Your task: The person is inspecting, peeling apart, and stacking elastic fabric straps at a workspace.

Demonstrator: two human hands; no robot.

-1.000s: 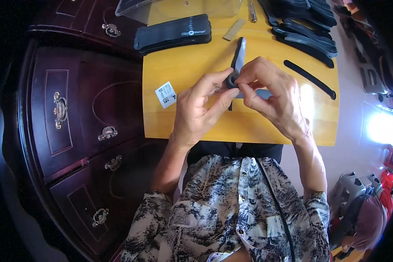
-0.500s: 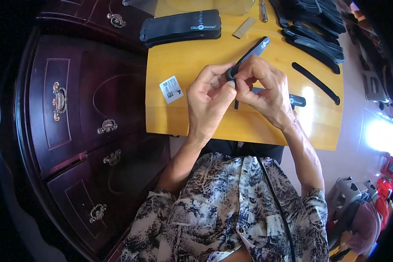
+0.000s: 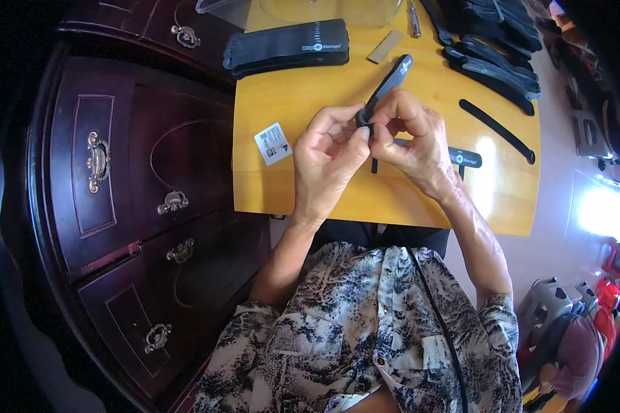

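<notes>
Both hands meet over a yellow wooden table (image 3: 310, 96). My left hand (image 3: 327, 155) and my right hand (image 3: 413, 134) pinch the near end of a flat black strap (image 3: 389, 86) that points away to the upper right. Under my right hand lies another black strap (image 3: 465, 157) flat on the table. A small white label card (image 3: 273, 144) rests just left of my left hand.
A stack of black straps (image 3: 286, 47) lies at the table's far left, more black straps (image 3: 499, 41) are piled at the far right, and a single curved one (image 3: 496, 129) lies right of my hands. A dark wooden dresser (image 3: 131, 179) with brass handles stands on the left.
The black strap has tilted from nearly upright toward the upper right, and both hands have shifted slightly while still pinching its near end.
</notes>
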